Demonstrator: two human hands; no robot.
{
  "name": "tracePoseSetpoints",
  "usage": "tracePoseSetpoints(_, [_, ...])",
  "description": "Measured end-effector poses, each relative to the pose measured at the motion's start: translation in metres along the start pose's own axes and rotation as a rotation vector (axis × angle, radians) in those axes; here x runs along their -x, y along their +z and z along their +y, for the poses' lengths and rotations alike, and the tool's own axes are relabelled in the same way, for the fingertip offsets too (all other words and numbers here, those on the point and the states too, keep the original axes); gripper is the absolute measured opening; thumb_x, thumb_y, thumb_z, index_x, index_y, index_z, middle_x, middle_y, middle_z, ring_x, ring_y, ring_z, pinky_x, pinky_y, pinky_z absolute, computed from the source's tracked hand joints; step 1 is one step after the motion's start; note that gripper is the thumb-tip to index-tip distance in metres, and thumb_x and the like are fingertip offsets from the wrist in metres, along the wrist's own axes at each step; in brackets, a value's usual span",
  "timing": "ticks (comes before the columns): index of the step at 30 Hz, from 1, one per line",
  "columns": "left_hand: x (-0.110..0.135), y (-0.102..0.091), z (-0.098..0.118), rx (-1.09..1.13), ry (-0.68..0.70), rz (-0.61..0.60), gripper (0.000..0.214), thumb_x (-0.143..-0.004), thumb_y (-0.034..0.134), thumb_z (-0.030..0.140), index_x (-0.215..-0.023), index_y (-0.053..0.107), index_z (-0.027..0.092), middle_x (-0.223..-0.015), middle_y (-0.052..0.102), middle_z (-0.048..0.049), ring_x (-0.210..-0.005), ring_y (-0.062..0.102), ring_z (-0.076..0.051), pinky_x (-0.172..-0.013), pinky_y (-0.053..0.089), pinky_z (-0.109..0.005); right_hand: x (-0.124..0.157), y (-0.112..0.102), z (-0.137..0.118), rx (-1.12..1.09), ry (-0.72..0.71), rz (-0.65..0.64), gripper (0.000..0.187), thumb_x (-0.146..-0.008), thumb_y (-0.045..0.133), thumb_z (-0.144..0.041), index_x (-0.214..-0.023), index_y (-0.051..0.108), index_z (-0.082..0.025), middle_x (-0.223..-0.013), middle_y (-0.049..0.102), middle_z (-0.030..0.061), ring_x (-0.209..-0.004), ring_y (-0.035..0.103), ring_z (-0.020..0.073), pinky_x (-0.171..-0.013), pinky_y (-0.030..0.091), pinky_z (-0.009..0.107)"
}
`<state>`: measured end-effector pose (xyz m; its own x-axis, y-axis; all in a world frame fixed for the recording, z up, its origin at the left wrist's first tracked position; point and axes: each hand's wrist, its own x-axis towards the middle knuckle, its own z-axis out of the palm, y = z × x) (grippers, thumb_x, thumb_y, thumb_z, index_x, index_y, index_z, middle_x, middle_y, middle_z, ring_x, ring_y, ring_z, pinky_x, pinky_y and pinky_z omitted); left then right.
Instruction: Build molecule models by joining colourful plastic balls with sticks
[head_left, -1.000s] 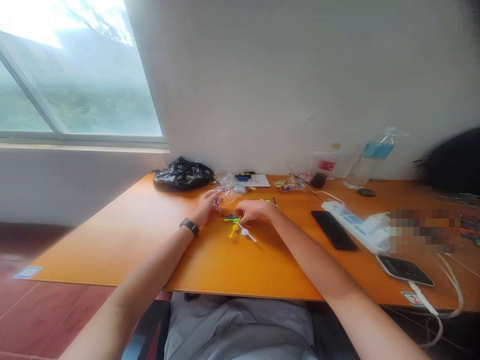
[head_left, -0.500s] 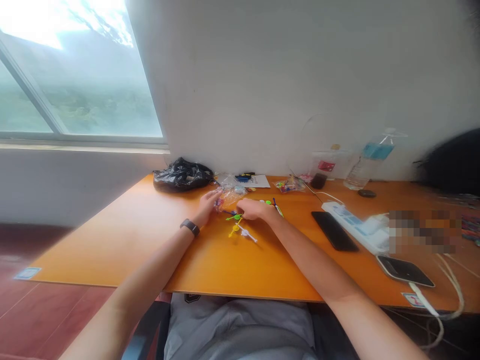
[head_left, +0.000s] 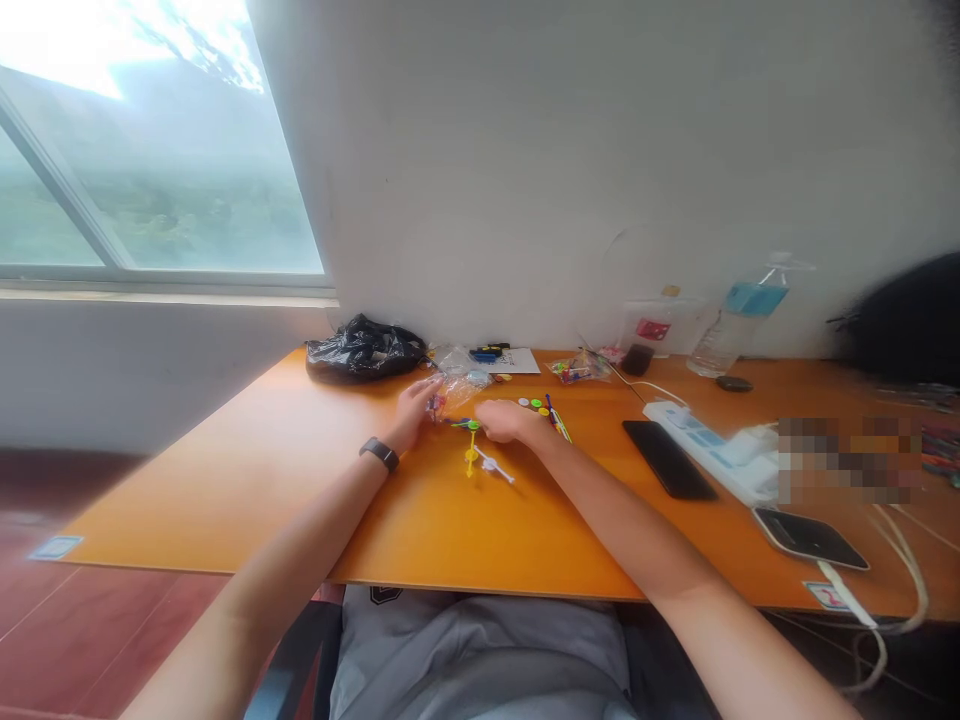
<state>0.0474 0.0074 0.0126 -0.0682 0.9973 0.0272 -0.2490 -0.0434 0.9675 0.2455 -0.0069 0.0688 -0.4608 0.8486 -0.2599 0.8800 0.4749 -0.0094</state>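
My left hand [head_left: 411,414], wearing a dark wristband [head_left: 379,453], is closed around the near edge of a clear plastic bag [head_left: 459,388] with small red and blue pieces. My right hand [head_left: 504,421] is curled closed over the table to its right. Whatever its fingertips pinch is hidden. Just left of those fingers lies a green plastic piece [head_left: 473,426]. Nearer to me are a yellow stick with a round hub [head_left: 471,456] and a white stick with a similar hub [head_left: 491,465]. Beyond my right wrist lie small discs [head_left: 536,404] and several coloured sticks [head_left: 558,418].
A black plastic bag [head_left: 366,350], a white paper [head_left: 517,361] and another bag of coloured pieces [head_left: 579,368] are along the wall. At right are a black phone [head_left: 669,460], a power strip [head_left: 709,452], a charging device [head_left: 811,538] and a water bottle [head_left: 739,315].
My right hand has shifted slightly, uncovering a yellow disc beside it. The green piece has moved a little away from me and the yellow stick has swung more upright. My left hand stays put.
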Motion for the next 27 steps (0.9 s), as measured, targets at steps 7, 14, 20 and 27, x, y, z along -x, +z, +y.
tracePoseSetpoints(7, [0.0, 0.0, 0.002, 0.018, 0.005, 0.051, 0.061, -0.064, 0.093, 0.056, -0.107, 0.076, 0.016, -0.088, 0.069, -0.0046, -0.069, 0.063, -0.014, -0.051, 0.049, -0.023, -0.005, 0.0, 0.014, -0.041, -0.025, 0.033, 0.019, -0.09, 0.066, -0.018, -0.109, 0.073, -0.018, -0.112, 0.075, 0.016, -0.092, 0.072, 0.0264, -0.073, 0.048, 0.029])
tracePoseSetpoints(14, [0.0, 0.001, 0.003, 0.019, 0.009, 0.065, 0.058, -0.064, 0.092, 0.057, -0.103, 0.076, 0.017, -0.091, 0.07, -0.0053, -0.073, 0.066, -0.015, -0.053, 0.048, -0.022, -0.008, -0.014, 0.04, -0.258, -0.203, 0.171, 0.011, -0.089, 0.067, -0.024, -0.092, 0.074, -0.017, -0.089, 0.074, 0.0065, -0.075, 0.061, 0.0163, -0.064, 0.038, 0.024])
tracePoseSetpoints(20, [0.0, 0.002, -0.001, -0.077, 0.092, 0.085, 0.06, -0.069, 0.088, 0.063, -0.105, 0.074, 0.016, -0.083, 0.071, -0.0044, -0.07, 0.065, -0.015, -0.054, 0.044, -0.022, 0.004, -0.044, 0.065, -0.552, -0.374, 0.309, 0.033, -0.092, 0.058, -0.039, -0.095, 0.078, -0.013, -0.076, 0.07, 0.0033, -0.068, 0.056, 0.0149, -0.063, 0.037, 0.025])
tracePoseSetpoints(27, [0.007, 0.01, -0.001, -0.206, 0.222, 0.034, 0.059, -0.078, 0.079, 0.07, -0.095, 0.073, 0.014, -0.07, 0.067, -0.0038, -0.061, 0.057, -0.012, -0.055, 0.041, -0.022, 0.01, -0.049, 0.056, -0.388, -0.076, 0.64, 0.025, -0.09, 0.057, -0.024, -0.088, 0.08, -0.015, -0.08, 0.076, 0.0071, -0.07, 0.061, 0.0179, -0.066, 0.038, 0.027])
